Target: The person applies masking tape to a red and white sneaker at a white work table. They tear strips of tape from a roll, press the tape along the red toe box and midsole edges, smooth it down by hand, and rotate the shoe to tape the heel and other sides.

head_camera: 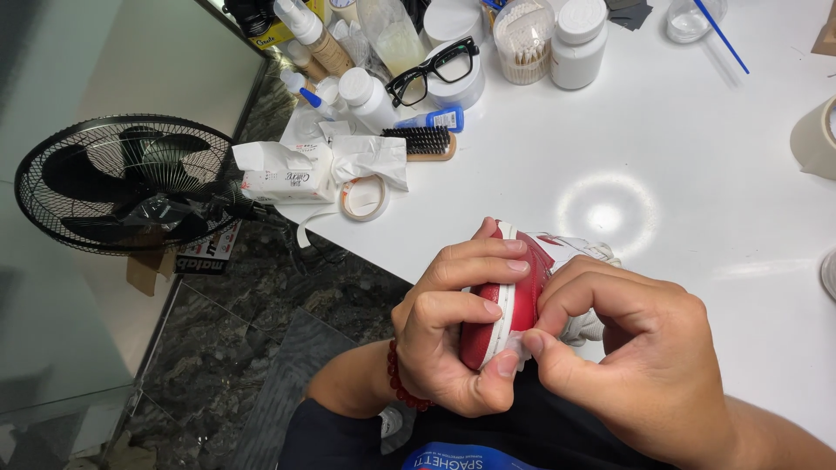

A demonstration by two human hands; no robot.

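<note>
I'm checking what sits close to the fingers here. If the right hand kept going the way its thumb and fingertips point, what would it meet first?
The right hand points left, pinching a small white wipe against the red and white shoe. It would meet the shoe's white sole edge at once, then likely the left hand gripping the shoe behind it.

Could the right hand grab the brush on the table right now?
Probably not at once. The right hand is pinching a small white wipe against the red shoe, and the brush lies far off across the bare table.
</note>
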